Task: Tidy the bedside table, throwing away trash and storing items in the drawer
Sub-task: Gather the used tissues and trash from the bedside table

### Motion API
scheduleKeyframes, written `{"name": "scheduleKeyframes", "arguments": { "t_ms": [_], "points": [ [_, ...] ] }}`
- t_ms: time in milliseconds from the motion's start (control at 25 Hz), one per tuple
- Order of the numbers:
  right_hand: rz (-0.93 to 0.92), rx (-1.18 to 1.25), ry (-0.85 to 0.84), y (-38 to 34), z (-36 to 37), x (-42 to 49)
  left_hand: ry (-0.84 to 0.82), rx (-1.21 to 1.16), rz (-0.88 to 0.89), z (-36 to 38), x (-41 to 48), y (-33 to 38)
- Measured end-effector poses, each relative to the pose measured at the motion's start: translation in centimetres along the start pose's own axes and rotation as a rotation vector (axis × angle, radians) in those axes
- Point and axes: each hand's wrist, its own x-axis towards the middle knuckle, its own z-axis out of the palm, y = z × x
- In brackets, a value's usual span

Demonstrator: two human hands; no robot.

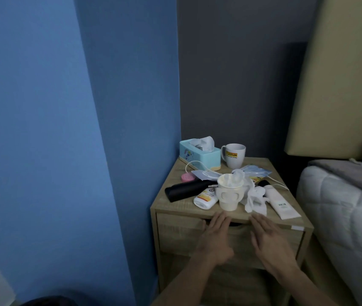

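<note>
Both hands flat and empty, left hand [216,237], right hand [269,238], before shut drawer [175,235]

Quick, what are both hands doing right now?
Left hand: open, flat, holding nothing.
Right hand: open, flat, holding nothing.

Left hand [216,237] covers part of the drawer [175,233] notch.

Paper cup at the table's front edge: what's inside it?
The paper cup holds crumpled clear plastic and what looks like tissue, sticking up past the rim. Anything below that is hidden by the cup wall. More crumpled tissue lies beside it on the bedside table.
</note>
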Motion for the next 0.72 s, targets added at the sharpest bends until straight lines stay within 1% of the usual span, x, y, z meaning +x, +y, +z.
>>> {"name": "scheduleKeyframes", "arguments": {
  "t_ms": [160, 280, 400, 480, 560, 640, 720],
  "points": [
    [0.039, -0.009, -0.078, -0.4, 0.9, -0.9, 0.022, 0.004, 0.029, 0.8, 0.0, -0.6],
    [0.063, 0.013, -0.056, -0.8, 1.1, -0.9, 0.048, -0.031, 0.031, 1.2, 0.2, -0.6],
    [0.096, 0.067, -0.087, -1.5, 0.6, -1.1, -0.031, -0.045, -0.016, 0.4, 0.4, -0.2],
    [0.149, 0.099, -0.207, -2.0, -0.9, -0.3, -0.153, -0.037, -0.039, -1.5, 1.1, 0.4],
    [0.194, 0.087, -0.410, -2.9, -2.8, 0.8, -0.265, -0.055, -0.053, -3.5, 1.3, 0.6],
    [0.235, 0.096, -0.584, -3.0, -5.4, 2.6, -0.364, -0.141, -0.091, -5.8, 1.1, 0.6],
    [0.257, 0.178, -0.665, -3.1, -8.7, 3.8, -0.475, -0.196, -0.159, -8.5, -0.5, 1.0]
  ]
}}
